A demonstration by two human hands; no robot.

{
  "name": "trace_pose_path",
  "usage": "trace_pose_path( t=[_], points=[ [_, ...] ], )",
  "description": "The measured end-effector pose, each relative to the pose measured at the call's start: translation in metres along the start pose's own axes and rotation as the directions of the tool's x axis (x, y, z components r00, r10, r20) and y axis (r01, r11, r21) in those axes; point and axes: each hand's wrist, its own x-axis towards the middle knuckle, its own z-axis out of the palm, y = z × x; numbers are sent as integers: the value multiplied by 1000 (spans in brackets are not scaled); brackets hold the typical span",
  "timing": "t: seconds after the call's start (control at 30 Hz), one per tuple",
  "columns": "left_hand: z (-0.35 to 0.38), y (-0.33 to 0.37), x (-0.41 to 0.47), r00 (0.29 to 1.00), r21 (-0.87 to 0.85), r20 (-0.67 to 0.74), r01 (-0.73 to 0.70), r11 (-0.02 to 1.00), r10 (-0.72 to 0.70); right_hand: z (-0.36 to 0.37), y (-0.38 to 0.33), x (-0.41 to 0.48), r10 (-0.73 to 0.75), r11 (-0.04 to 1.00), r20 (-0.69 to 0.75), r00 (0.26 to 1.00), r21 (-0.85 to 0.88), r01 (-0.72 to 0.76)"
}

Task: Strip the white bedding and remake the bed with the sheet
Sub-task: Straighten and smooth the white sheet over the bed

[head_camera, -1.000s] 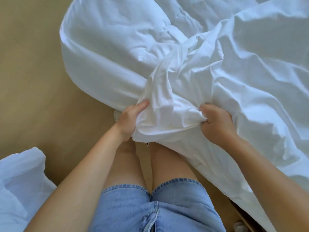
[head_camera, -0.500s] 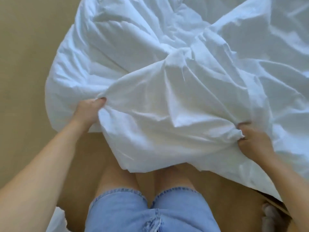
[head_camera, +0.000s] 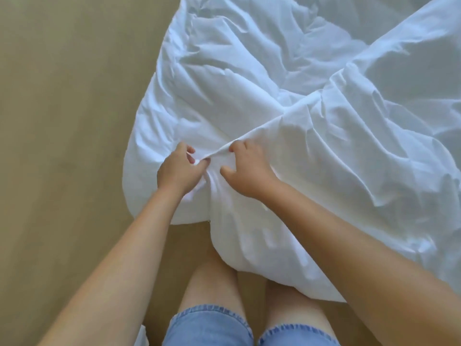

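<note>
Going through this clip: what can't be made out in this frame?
Head view:
- Mattress and frame: fully covered by the white bedding.
- Bedding's full extent: cut off by the top and right edges.
- Feet: hidden under the bedding's overhang.
- White item at the bottom edge: mostly out of frame.
- Fingertips of left hand and right hand: partly buried in folds.

head-worn view, steeply downward, close

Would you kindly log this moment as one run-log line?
left hand: pinches white bedding | right hand: grips adjacent fold | bedding: crumpled, hanging toward floor
</note>
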Motion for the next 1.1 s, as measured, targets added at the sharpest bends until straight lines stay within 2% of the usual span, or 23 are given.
trace_pose_path(
  t=[0.07, 0.13, 0.2, 0.23, 0.27, 0.33, 0.43, 0.5, 0.53, 0.57, 0.6, 0.63, 0.67, 0.73, 0.77, 0.8, 0.83, 0.87, 0.9, 0.97, 1.0, 1.03, 1.1],
  points=[
    [-13, -27, 19, 994, -64, -57, 92, 994, -96, 9, -14, 23, 64, 995, 35, 997, 69, -66],
    [-30, -60, 43, 932, -229, -128, 305, 924, -339, 20, -26, 42, 71, 993, 56, 996, 92, -76],
    [-37, -87, 63, 849, -436, 11, 479, 762, -527, 31, -39, 59, 50, 991, 79, 996, 124, -60],
    [-35, -97, 70, 823, -490, 102, 531, 691, -559, 36, -46, 66, 51, 985, 92, 994, 159, -65],
    [-33, -101, 74, 809, -485, 162, 563, 669, -564, 39, -52, 74, 55, 976, 104, 993, 204, -75],
    [-36, -97, 79, 826, -387, 181, 558, 734, -533, 42, -65, 89, 72, 946, 113, 991, 307, -104],
    [-53, -71, 77, 943, -259, -56, 303, 917, -327, 35, -88, 106, 118, 877, 119, 986, 454, -160],
    [-60, -35, 53, 984, -127, -173, 11, 992, -33, 19, -106, 120, 145, 816, 146, 979, 542, -201],
    [-60, -12, 34, 963, -56, -207, -189, 980, 174, 8, -114, 129, 166, 782, 158, 973, 581, -227],
    [-59, 11, 12, 903, 10, -219, -376, 927, 369, -5, -119, 138, 194, 750, 156, 968, 612, -249],
    [-58, 31, -7, 840, 72, -193, -503, 861, 507, -19, -119, 147, 225, 728, 134, 965, 635, -258],
    [-58, 46, -21, 811, 87, -115, -567, 819, 574, -35, -115, 153, 254, 732, 79, 964, 635, -245],
    [-56, 55, -28, 814, 41, -20, -579, 814, 580, -51, -105, 156, 301, 742, 9, 954, 625, -241],
    [-60, 64, -25, 860, -162, 132, -473, 866, 494, -79, -74, 154, 379, 716, -114, 918, 664, -214],
    [-64, 69, -19, 895, -304, 90, -392, 868, 436, -93, -55, 148, 404, 689, -148, 903, 698, -194],
    [-68, 73, -9, 938, -424, -31, -325, 845, 345, -104, -36, 137, 413, 665, -168, 895, 727, -171],
    [-69, 79, 5, 955, -464, -183, -294, 836, 234, -113, -17, 125, 412, 651, -183, 893, 744, -148],
    [-67, 86, 22, 949, -450, -276, -266, 853, 150, -120, 2, 111, 418, 638, -203, 885, 759, -127],
    [-64, 97, 38, 960, -453, -265, -208, 867, 92, -128, 20, 96, 435, 622, -223, 872, 775, -112],
    [-48, 134, 58, 999, -575, 38, 9, 818, 16, -141, 58, 66, 485, 581, -247, 839, 808, -97],
    [-33, 158, 60, 982, -606, 188, 110, 788, 8, -149, 76, 50, 495, 553, -255, 831, 830, -75],
    [-15, 186, 58, 961, -608, 278, 171, 775, 6, -160, 94, 35, 495, 526, -270, 826, 849, -39],
    [25, 244, 46, 946, -617, 321, 180, 766, 37, -189, 133, 5, 487, 495, -328, 810, 867, 53]
  ],
)
